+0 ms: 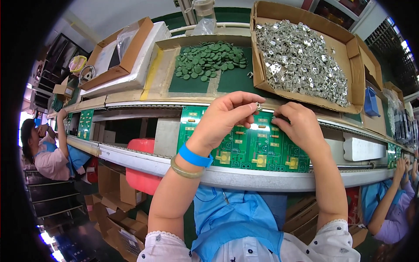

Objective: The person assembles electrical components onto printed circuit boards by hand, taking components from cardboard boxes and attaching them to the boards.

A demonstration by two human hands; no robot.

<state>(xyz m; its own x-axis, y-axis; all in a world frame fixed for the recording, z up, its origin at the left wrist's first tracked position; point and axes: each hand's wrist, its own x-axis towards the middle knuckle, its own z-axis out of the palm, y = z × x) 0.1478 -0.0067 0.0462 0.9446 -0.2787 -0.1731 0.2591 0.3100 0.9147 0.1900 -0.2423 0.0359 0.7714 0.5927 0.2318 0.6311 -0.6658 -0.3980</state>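
Note:
A green circuit board (pixel 244 163) lies across the rails below my hands, with small brown and yellowish parts along it. My left hand (pixel 224 115), with a blue band and a bangle at the wrist, is over the board's far part. Its thumb and forefinger pinch a small silver metal clip (pixel 259 106). Over the board's far right part is my right hand (pixel 299 122), thumb and fingertips pressed together close to its surface. A small bit of metal seems to show at those fingertips, but too little to name.
Behind the rail, a cardboard box (pixel 355 65) holds many silver metal clips (pixel 301 61). Green discs (pixel 209 59) are heaped left of it. A metal rail (pixel 244 180) runs along the near side. Co-workers (pixel 50 153) sit at the left and right, beside other boards.

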